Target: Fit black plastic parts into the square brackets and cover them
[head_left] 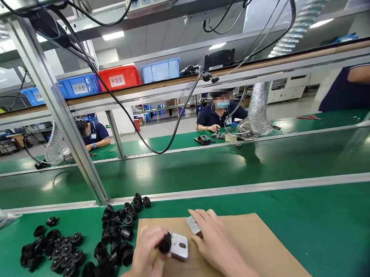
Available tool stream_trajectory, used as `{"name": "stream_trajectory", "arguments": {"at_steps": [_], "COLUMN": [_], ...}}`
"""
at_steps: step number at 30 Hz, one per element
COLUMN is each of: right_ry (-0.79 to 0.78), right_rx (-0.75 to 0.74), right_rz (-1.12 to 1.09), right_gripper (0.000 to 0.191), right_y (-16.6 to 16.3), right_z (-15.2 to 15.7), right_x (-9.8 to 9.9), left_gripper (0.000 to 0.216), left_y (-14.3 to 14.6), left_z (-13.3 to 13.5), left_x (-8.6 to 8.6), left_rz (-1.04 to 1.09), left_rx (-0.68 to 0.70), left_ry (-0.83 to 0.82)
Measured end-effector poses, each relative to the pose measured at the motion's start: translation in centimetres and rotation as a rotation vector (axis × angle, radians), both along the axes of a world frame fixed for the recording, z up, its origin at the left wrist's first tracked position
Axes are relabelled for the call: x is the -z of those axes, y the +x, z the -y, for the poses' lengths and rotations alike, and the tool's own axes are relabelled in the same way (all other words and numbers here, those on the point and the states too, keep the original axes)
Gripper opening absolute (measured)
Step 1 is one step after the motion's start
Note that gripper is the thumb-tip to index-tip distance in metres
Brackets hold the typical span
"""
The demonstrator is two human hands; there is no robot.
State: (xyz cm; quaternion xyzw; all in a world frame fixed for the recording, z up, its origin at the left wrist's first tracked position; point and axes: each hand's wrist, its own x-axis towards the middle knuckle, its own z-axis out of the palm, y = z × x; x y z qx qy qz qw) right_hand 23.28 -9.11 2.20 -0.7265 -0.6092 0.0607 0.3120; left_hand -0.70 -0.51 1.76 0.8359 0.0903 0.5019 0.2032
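My left hand [148, 251], low in the middle of the head view, is closed on a small black round plastic part [164, 243]. Right beside that part lies a silver metal block [180, 245] with an oval hole in its top; whether the two touch I cannot tell. My right hand [214, 242] is closed around a second silver metal block [193, 225], whose near side its fingers cover. Both blocks are on a brown cardboard sheet [241, 238]. Many black plastic parts [67, 256] lie in loose heaps on the green bench to the left.
A metal post [59, 107] rises from the bench at left. A black cable [136, 136] droops from the overhead frame. Red [119, 77] and blue bins [160, 70] stand on the shelf. Across the belt, co-workers [219, 112] sit at another green bench. A plastic bag [3, 218] lies far left.
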Motion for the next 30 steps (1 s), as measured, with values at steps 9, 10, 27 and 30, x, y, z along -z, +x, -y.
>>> {"name": "stream_trajectory", "arguments": {"at_steps": [9,10,27,30], "right_ry": [-0.021,0.002,-0.020,-0.023], "right_rx": [0.015,0.003,-0.304,-0.461], "right_rz": [0.074,0.066,0.288,0.387], "right_gripper": [0.054,0.052,0.027,0.021], "right_y": [0.7,0.8,-10.0,-12.7], "right_z": [-0.3,-0.3,-13.6,-14.1], "right_x": [2.8,3.0,-6.8,-7.2], "left_gripper": [0.069,0.071,0.063,0.080], "left_y": [-0.5,-0.3,-0.3,-0.4], "left_z": [-1.2,-1.3,-2.1,-2.4], "left_x": [-0.3,0.1,2.5,4.2], "left_rz": [-0.342,-0.354,-0.415,-0.439], "left_rx": [0.294,0.314,0.111,0.069], "left_ry": [0.119,0.087,-0.308,-0.376]}}
